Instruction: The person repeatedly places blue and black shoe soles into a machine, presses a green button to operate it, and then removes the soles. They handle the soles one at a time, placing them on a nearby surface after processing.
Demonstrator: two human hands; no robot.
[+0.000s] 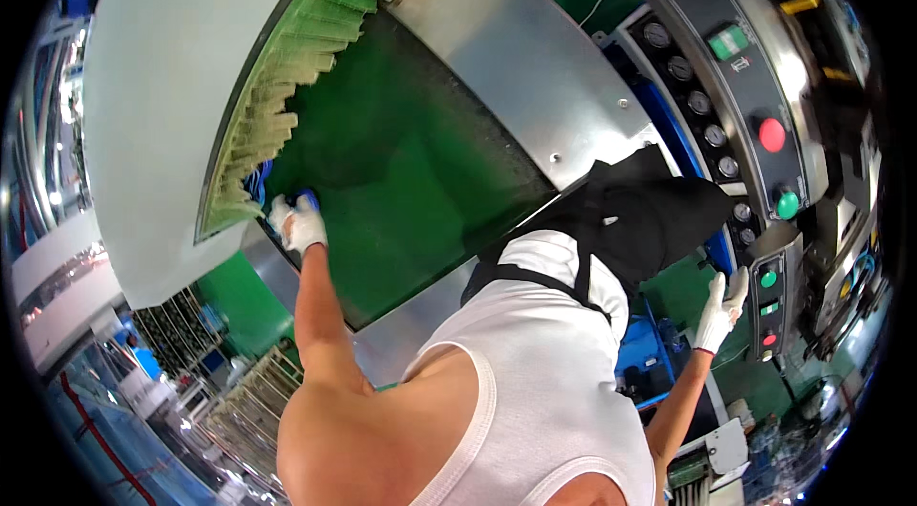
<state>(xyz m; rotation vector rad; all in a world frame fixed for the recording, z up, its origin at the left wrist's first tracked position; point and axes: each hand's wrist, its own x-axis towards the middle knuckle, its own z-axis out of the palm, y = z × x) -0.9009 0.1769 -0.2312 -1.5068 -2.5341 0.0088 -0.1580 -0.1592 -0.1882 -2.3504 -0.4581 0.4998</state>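
Observation:
My left hand [300, 225], in a white glove, reaches over the green bed of a machine at its left side, by the lower end of a yellowish-green strip curtain [272, 95]. Its fingers look curled. A small blue object [308, 197] shows at the fingertips; its kind is unclear. Just behind, blue strands [257, 183] show at the curtain's edge. Off to the right, my right hand [720, 312], also in a white glove, is open with its fingers apart. It holds nothing and is beside a small control box [770, 301] with green and red buttons, apparently without touching it.
A larger control panel [745, 76] with a red button and a row of gauges [698, 103] stands at the right. The curtain hangs from a pale machine cover [162, 124]. A metal plate [516, 47] borders the green bed [411, 162]. Wire racks [258, 410] are at lower left.

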